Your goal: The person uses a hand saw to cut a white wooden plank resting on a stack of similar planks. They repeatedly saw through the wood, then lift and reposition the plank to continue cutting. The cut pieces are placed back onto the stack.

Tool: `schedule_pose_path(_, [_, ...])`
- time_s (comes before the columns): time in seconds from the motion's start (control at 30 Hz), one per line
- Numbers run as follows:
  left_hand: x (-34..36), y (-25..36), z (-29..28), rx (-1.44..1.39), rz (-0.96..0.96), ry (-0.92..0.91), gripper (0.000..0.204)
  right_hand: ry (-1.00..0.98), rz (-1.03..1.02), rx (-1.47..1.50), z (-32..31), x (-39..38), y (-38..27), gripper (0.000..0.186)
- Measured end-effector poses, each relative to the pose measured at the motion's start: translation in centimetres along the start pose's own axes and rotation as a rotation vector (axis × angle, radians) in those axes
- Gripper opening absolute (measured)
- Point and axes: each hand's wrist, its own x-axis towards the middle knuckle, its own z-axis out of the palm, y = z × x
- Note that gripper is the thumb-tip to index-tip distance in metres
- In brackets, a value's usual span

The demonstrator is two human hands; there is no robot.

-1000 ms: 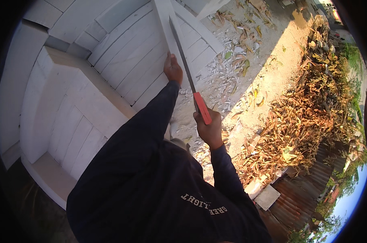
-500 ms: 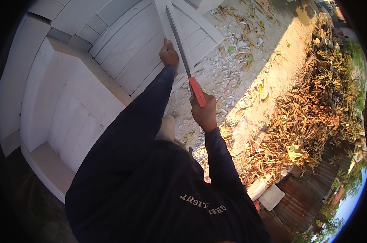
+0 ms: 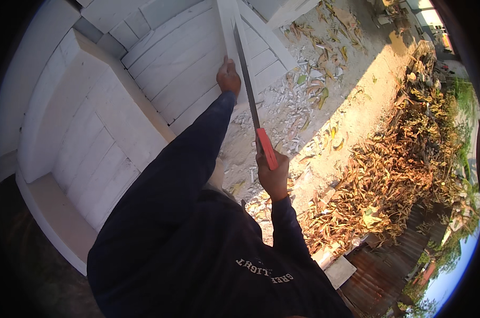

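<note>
My right hand (image 3: 273,174) is closed round the red handle of a handsaw (image 3: 245,66). The saw's long dark blade points away from me and lies along a long white board-like piece (image 3: 228,21). At that piece's left edge is my left hand (image 3: 229,79), closed with the thumb stretched along it; its other fingers are partly hidden. Beneath lies a stack of white blocks (image 3: 176,66) with narrow gaps between them. What the white pieces are made of I cannot tell.
More stacked white blocks (image 3: 99,143) rise close on my left. White chips (image 3: 287,100) and dry leaves litter the dusty ground to the right. Beyond a sunlit strip is a large heap of brown leaves (image 3: 378,169), with rusty corrugated sheet (image 3: 383,265) nearer me.
My right hand has drawn the saw back toward me, so its handle sits lower and farther from the white piece. My left hand keeps its hold. The view has shifted slightly.
</note>
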Motion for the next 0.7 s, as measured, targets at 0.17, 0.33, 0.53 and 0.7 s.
schedule_pose_path(0.17, [0.3, -1.9, 0.8, 0.056, 0.107, 0.062, 0.051, -0.01, -0.012, 0.019, 1.1, 3.5, 0.6, 0.014])
schedule_pose_path(0.33, [-0.3, -1.0, 0.4, 0.042, 0.085, 0.034, 0.051, -0.008, 0.048, 0.019, 1.0, 2.3, -0.3, 0.009])
schedule_pose_path(0.53, [0.8, -1.9, 0.9, 0.082, 0.071, 0.022, 0.053, -0.027, 0.051, -0.004, 0.0, 1.3, 1.0, 0.019])
schedule_pose_path(0.7, [0.3, -1.0, 0.1, 0.072, 0.032, 0.004, 0.052, 0.019, 0.046, 0.013, 0.0, -1.6, -1.1, 0.014])
